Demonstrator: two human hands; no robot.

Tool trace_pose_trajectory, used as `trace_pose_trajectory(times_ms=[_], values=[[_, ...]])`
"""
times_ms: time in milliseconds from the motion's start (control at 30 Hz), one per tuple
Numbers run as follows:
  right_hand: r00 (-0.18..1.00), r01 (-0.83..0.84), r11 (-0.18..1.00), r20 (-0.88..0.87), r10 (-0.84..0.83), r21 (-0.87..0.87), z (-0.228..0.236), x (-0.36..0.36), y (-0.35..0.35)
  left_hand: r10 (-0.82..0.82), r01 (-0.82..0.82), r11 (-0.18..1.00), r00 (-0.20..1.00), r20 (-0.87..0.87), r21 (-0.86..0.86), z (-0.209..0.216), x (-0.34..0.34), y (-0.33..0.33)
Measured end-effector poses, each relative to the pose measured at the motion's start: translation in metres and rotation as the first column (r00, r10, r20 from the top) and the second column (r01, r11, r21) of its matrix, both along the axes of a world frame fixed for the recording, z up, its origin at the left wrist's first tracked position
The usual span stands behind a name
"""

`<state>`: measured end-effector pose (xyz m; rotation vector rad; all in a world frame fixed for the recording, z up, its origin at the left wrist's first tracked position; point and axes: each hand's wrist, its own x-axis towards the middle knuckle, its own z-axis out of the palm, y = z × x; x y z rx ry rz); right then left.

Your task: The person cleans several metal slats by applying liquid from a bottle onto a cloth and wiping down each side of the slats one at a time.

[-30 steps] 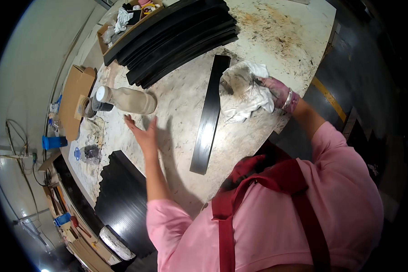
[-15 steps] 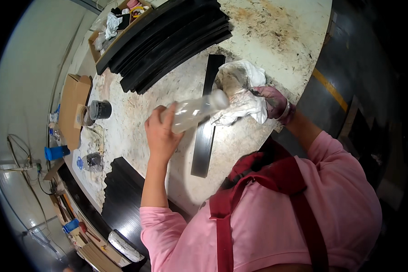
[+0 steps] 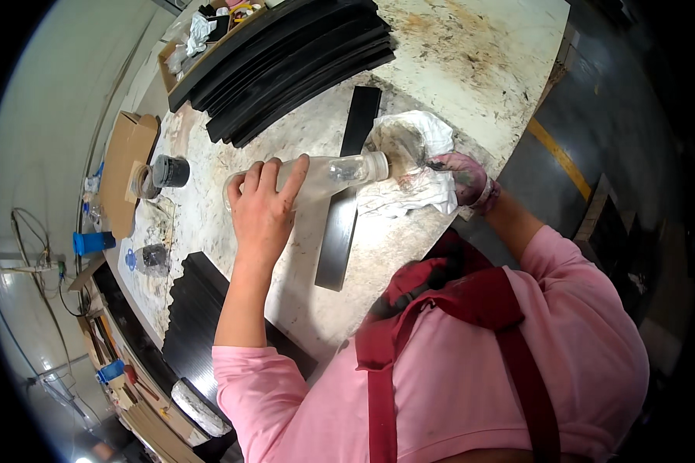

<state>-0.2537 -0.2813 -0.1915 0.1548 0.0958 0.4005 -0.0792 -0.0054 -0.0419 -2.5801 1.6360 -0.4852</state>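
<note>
Tipping a clear plastic bottle (image 3: pixel 324 176) sideways, the left hand (image 3: pixel 261 212) is wrapped round its body, neck aimed at three o'clock into the white rag (image 3: pixel 409 166) bunched in the right hand (image 3: pixel 459 176). The bottle looks light, thin-walled and squeezable, best held mid-body; its contents look clear. Under it lies a stiff black strip (image 3: pixel 347 193). At ten o'clock a dark jar (image 3: pixel 170 170) stands, contents hidden.

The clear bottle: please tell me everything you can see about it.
The bottle is clear plastic, ribbed, with a pale neck. It lies tipped almost flat above the table, its mouth pressed into the white rag. The left hand grips its body from above; the right hand holds the rag. It crosses over a black strip. How much liquid is inside cannot be told.
</note>
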Motion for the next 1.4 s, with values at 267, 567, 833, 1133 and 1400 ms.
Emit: trace_pose_trajectory(times_ms=[267,567,833,1133,1400], values=[[0.996,0.027,0.977,0.087,-0.009,-0.212,-0.014,0.002,-0.001,0.008,-0.007,1.0,0.997,-0.074,0.003,-0.008,-0.008,0.001],[0.957,0.213,0.914,0.262,-0.124,-0.345,0.007,0.02,-0.018,0.047,-0.231,0.884,0.909,-0.414,-0.406,-0.062,0.048,0.02],[0.873,0.467,0.694,0.157,-0.462,-0.548,0.061,0.015,-0.094,0.228,-0.645,0.475,0.747,-0.624,-0.599,-0.09,0.132,0.056],[0.942,0.105,-0.398,0.219,-0.253,-0.912,0.118,0.086,-0.028,0.257,-0.623,0.566,0.755,-0.603,-0.54,-0.103,0.047,0.065],[0.868,0.494,-0.87,-0.057,0.493,0.004,0.009,0.131,0.061,0.355,-0.461,0.887,0.71,-0.608,-0.02,-0.127,-0.091,0.034]])
